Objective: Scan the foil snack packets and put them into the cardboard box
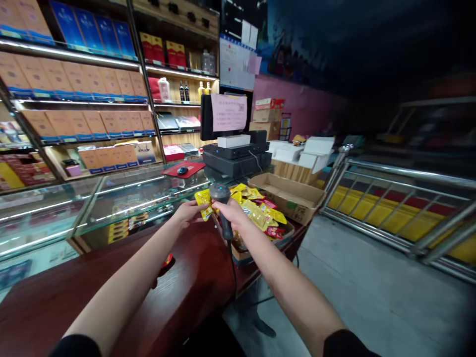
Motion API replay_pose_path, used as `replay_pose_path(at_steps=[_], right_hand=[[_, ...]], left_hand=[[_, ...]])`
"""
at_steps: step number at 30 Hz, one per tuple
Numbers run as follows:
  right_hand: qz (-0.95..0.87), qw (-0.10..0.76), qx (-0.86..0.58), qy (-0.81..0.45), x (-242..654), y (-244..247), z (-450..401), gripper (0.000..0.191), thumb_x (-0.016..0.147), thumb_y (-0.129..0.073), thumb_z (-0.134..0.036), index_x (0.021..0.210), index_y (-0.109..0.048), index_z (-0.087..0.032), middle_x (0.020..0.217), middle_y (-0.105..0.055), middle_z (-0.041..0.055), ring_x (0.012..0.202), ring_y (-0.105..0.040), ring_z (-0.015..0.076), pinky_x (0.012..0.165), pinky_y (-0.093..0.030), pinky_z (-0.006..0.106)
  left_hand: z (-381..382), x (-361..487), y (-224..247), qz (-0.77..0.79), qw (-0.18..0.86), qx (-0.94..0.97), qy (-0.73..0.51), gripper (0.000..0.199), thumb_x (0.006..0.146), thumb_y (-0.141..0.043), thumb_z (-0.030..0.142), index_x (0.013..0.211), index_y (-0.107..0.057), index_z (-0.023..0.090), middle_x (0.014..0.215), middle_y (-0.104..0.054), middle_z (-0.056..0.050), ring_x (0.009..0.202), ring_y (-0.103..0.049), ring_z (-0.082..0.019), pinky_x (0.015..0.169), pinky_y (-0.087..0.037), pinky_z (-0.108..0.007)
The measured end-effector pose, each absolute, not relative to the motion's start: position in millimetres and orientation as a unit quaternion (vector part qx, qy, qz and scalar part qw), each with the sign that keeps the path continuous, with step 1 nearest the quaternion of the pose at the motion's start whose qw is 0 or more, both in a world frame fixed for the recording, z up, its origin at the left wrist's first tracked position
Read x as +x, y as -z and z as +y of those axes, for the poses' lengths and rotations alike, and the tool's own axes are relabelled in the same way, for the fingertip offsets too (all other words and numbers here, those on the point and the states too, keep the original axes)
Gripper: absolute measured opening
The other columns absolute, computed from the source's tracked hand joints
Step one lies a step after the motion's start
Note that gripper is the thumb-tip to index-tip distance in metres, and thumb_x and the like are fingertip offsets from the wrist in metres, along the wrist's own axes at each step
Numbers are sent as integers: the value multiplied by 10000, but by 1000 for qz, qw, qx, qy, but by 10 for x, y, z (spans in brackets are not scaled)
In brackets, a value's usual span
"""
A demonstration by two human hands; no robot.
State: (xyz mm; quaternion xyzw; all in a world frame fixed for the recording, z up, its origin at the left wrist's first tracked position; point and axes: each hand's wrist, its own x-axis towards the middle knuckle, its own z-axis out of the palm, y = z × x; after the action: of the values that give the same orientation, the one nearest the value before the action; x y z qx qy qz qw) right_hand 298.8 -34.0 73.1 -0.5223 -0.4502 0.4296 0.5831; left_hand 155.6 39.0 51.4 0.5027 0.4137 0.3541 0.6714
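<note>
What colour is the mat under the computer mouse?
Red, seen in the head view.

This is a shop. Boxed goods line shelves [85,104] at ten o'clock; a glass display counter [122,198] stands below.

Boxed shelves, computer mouse [182,170] on red pad [193,168], metal railing [397,203]

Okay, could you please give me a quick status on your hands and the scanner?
Left hand holding yellow packet; right hand gripping barcode scanner; snack packets piled just beyond, cable hanging down.
</note>
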Motion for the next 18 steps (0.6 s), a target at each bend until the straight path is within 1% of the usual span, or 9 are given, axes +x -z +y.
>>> replay_pose_path(at_steps=[2, 4, 7, 10, 15, 18], right_hand=[[-418, 601, -536, -421, 3278, -764, -353, 184, 589, -649, -245, 753, -656, -162, 660, -633, -11, 651, -568, 133, 604, -454, 238], [-385, 612, -556, -411, 3552, -800, -379, 149, 581, -645, -231, 708, -634, -154, 623, -607, -14, 610, -546, 120, 584, -456, 236], [-344, 629, -565, -409, 3901, -848, -423, 118, 573, -632, -191, 681, -610, -148, 559, -561, -27, 543, -512, 102, 557, -460, 234], [-320, 643, -563, -409, 4170, -874, -435, 128, 569, -629, -162, 694, -612, -143, 538, -545, -34, 522, -509, 97, 550, -468, 230], [-284, 658, -579, -388, 4415, -861, -424, 109, 597, -622, -152, 704, -612, -133, 534, -553, -22, 516, -519, 103, 542, -482, 234], [-288, 666, -568, -389, 4353, -865, -464, 129, 599, -628, -129, 728, -619, -137, 590, -586, -13, 566, -545, 103, 583, -506, 231]], left_hand=[[409, 1888, -562, 404, 675, 512, -346, 480, 535, -844, 337, 940, -676, 143, 830, -713, -78, 665, -664, -166, 622, -543, -287], [416, 2206, -616, 405, 668, 528, -334, 488, 522, -846, 344, 936, -677, 147, 809, -710, -64, 645, -650, -152, 607, -533, -271], [424, 2622, -691, 420, 638, 559, -323, 490, 519, -843, 352, 926, -676, 138, 786, -700, -55, 601, -619, -128, 563, -513, -244], [458, 2912, -730, 427, 598, 591, -332, 517, 523, -838, 354, 954, -669, 123, 801, -695, -66, 613, -616, -136, 546, -505, -239], [555, 3001, -696, 448, 510, 631, -375, 580, 533, -835, 330, 1047, -658, 125, 907, -692, -95, 746, -644, -173, 565, -495, -211], [565, 2852, -676, 446, 512, 629, -377, 563, 540, -828, 348, 1034, -669, 129, 914, -691, -98, 778, -642, -177, 569, -488, -199]])
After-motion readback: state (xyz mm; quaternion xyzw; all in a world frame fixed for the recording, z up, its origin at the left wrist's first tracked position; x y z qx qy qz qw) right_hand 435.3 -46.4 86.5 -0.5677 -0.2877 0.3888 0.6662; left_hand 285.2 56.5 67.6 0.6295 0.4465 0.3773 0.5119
